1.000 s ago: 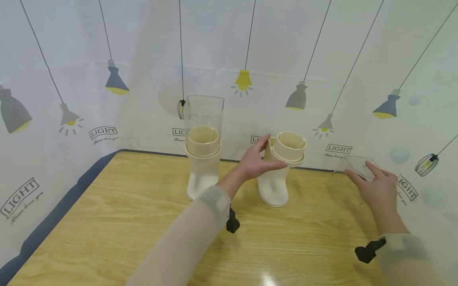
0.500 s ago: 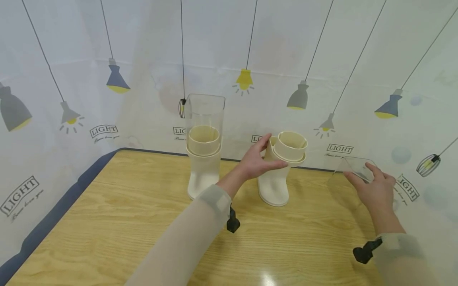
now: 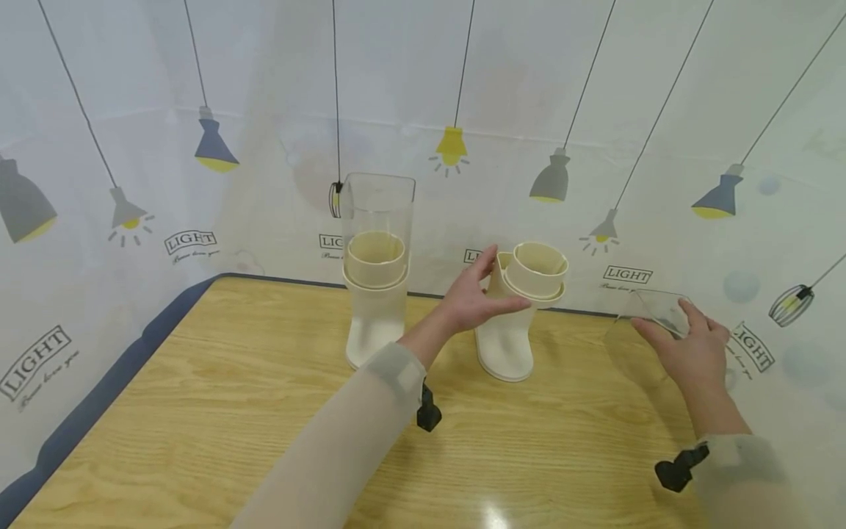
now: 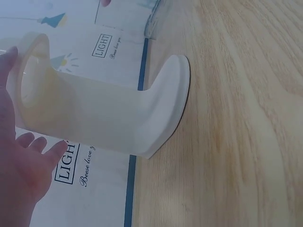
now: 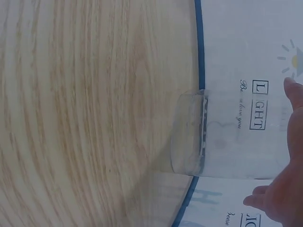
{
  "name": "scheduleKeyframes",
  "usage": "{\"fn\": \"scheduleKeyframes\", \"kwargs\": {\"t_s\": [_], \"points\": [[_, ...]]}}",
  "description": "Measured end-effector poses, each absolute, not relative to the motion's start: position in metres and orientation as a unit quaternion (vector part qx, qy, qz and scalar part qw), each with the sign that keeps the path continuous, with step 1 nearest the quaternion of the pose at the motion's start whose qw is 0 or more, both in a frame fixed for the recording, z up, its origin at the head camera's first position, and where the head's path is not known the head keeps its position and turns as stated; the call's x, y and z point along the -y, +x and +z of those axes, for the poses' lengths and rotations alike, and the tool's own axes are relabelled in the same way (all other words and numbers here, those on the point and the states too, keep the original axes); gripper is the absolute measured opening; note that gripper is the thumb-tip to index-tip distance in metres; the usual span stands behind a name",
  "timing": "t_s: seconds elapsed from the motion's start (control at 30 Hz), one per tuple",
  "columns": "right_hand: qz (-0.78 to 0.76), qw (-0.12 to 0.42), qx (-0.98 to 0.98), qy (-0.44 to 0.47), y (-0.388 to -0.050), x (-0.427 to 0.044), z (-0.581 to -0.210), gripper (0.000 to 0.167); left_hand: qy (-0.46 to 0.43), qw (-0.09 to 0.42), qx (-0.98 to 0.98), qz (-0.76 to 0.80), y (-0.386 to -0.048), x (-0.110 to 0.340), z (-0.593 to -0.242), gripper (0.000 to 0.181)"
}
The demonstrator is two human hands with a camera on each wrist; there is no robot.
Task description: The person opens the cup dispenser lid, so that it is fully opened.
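Two cream boot-shaped stands with round collars on top are upright on the table. My left hand holds the right-hand stand by its upper part, thumb and fingers on opposite sides below the collar. In the left wrist view its boot foot sits flat on the wood. To the right, my right hand holds a clear container near its top, thumb and fingers spread across it. That container seems to stand on the table near the back edge. Its outline is faint in the head view.
The left-hand stand carries a tall clear container around its collar. Behind the wooden table hangs a white cloth printed with lamps, closing in the back and sides.
My right hand has shifted very slightly left on the clear container. The left hand and both stands have stayed in place.
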State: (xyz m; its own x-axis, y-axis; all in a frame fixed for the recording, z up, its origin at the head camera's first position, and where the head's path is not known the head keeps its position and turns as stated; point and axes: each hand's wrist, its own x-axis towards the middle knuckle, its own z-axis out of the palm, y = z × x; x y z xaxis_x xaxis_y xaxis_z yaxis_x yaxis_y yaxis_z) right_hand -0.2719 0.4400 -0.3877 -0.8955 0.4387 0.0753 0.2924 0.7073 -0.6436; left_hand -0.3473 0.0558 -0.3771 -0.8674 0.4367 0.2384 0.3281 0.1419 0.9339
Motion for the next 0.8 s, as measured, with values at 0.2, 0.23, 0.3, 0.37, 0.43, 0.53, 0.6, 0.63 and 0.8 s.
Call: {"fn": "scheduleKeyframes", "kwargs": {"t_s": [0.2, 0.23, 0.3, 0.37, 0.43, 0.53, 0.6, 0.63, 0.8], "points": [[0.303, 0.141, 0.926, -0.174, -0.264, -0.439, -0.376, 0.115, 0.245, 0.031, -0.760, 0.601, -0.338, -0.045, -0.377, 0.112], [0.304, 0.147, 0.926, -0.171, -0.262, -0.438, -0.374, 0.113, 0.244, 0.029, -0.760, 0.602, -0.335, -0.042, -0.377, 0.111], [0.309, 0.162, 0.923, -0.162, -0.257, -0.435, -0.368, 0.107, 0.243, 0.027, -0.758, 0.605, -0.329, -0.037, -0.377, 0.108], [0.319, 0.178, 0.919, -0.151, -0.252, -0.428, -0.362, 0.099, 0.244, 0.024, -0.757, 0.606, -0.322, -0.030, -0.378, 0.104], [0.327, 0.204, 0.912, -0.139, -0.244, -0.416, -0.356, 0.088, 0.247, 0.021, -0.757, 0.604, -0.313, -0.022, -0.379, 0.098], [0.343, 0.241, 0.899, -0.125, -0.231, -0.393, -0.347, 0.070, 0.256, 0.022, -0.762, 0.595, -0.298, -0.007, -0.379, 0.083], [0.362, 0.256, 0.889, -0.113, -0.222, -0.376, -0.342, 0.060, 0.265, 0.026, -0.765, 0.586, -0.286, 0.005, -0.379, 0.072], [0.372, 0.256, 0.886, -0.105, -0.217, -0.368, -0.340, 0.057, 0.272, 0.029, -0.766, 0.582, -0.280, 0.012, -0.378, 0.066], [0.412, 0.244, 0.877, -0.032, -0.198, -0.337, -0.332, 0.045, 0.307, 0.031, -0.772, 0.555, -0.255, 0.040, -0.377, 0.048]]}}
